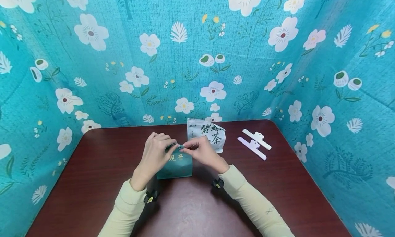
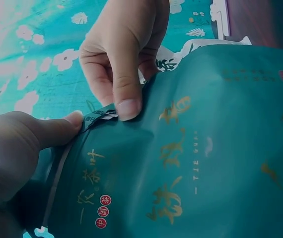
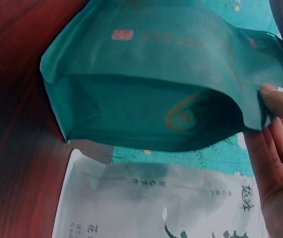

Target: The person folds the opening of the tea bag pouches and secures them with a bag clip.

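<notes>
Both hands (image 1: 182, 151) pinch the green pouch's (image 1: 176, 166) top; white pouch (image 1: 207, 134) and clips (image 1: 254, 143) lie behind.

Pale yellow-green long sleeves (image 1: 253, 199), black wrist cam straps (image 1: 217, 183).

Head view high, facing down and forward, wrist views close, all sharing the teal pouch (image 1: 174, 165).
</notes>
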The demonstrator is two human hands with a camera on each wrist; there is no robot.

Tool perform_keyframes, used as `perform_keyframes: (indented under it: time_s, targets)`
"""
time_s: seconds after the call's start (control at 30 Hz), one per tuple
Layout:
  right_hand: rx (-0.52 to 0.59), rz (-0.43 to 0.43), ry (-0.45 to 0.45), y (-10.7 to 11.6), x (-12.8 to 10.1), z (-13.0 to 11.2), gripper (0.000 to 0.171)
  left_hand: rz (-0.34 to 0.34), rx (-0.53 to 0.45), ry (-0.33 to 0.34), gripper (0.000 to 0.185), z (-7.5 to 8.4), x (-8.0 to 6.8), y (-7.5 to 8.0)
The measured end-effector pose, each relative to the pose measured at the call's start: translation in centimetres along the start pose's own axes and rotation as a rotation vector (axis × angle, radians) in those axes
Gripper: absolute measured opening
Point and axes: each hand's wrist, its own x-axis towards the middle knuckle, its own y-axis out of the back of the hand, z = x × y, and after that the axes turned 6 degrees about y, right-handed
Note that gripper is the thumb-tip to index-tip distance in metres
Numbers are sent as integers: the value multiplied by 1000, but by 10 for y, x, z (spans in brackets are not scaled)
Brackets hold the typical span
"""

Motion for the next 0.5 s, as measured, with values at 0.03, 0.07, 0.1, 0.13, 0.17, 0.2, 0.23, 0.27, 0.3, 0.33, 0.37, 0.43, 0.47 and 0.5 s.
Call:
perform_keyframes:
  time_s: [0.03, 0.07, 0.1, 0.13, 0.17, 0.2, 0.23, 0.27, 0.3, 0.33, 0.37, 0.43, 0.47, 0.5]
  targets:
    - [2, 6, 8, -1, 0, 0, 6, 0, 2, 2, 9, 0, 0, 0]
    - [1, 14, 18, -2, 0, 0, 6, 0, 3, 4, 9, 0, 0, 0]
    - [-2, 20, 28, -3, 0, 0, 5, -1, 4, 6, 9, 0, 0, -1]
    - [-10, 28, 37, -5, 1, 0, 5, -1, 6, 8, 8, 0, -1, -1]
    - [-25, 38, 49, -6, 1, 0, 5, -1, 7, 9, 8, 0, -1, -1]
    - [-41, 48, 61, -7, 1, -1, 4, -2, 9, 11, 8, 0, -1, -1]
    - [-59, 57, 70, -7, 1, -1, 5, -3, 11, 11, 8, 1, -1, -1]
    - [-77, 65, 80, -8, 1, -2, 7, -4, 13, 10, 8, 1, -2, -1]
    - [-91, 71, 86, -9, 1, -3, 7, -5, 16, 10, 8, 1, -2, -1]
    - [-104, 77, 92, -9, 1, -4, 9, -7, 20, 10, 8, 1, -2, -1]
    - [-111, 80, 97, -9, 1, -4, 9, -7, 21, 10, 8, 0, -2, -1]
    - [-113, 83, 97, -9, 2, -5, 9, -11, 22, 8, 8, 0, -2, -1]
    - [-107, 82, 94, -9, 2, -5, 9, -13, 20, 6, 8, 0, -2, 0]
    - [-102, 81, 91, -9, 2, -4, 9, -16, 19, 4, 7, 0, -1, 0]
